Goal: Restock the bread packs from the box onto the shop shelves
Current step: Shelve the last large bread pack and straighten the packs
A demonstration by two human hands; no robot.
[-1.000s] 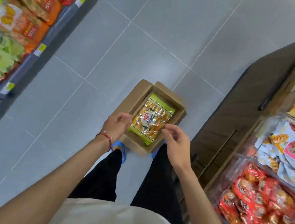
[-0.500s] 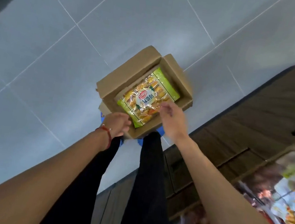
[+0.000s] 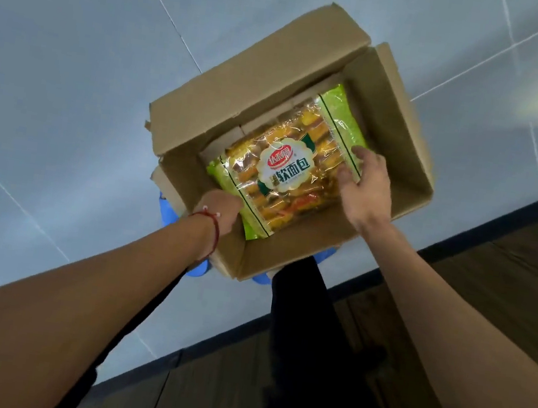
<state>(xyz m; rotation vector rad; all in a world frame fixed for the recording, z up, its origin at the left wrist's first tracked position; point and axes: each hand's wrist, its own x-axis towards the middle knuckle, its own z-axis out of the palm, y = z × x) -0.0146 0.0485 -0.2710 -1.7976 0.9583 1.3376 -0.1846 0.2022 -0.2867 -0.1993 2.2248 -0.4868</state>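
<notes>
Right hand (image 3: 368, 190) and left hand (image 3: 222, 209) on bread pack (image 3: 282, 174), inside box (image 3: 265, 75).
I read the right hand as loosely spread, fingertips resting on the pack's far-right end. The left hand meets the near-left corner; fingers hidden, grip undeterminable. The bread pack lies flat in the open box.

The left hand's (image 3: 220, 210) fingers are hidden below the near-left corner of the bread pack (image 3: 286, 171), so its hold cannot be told; the right hand (image 3: 366, 190) covers the pack's right edge, palm unseen; the pack hides the cardboard box's (image 3: 396, 145) floor and anything beneath; the box covers most of the blue shoes (image 3: 166, 213); the pack's small print is blurred; both forearms (image 3: 70, 331) and the wooden cabinet (image 3: 510, 272) run off the near edge.
</notes>
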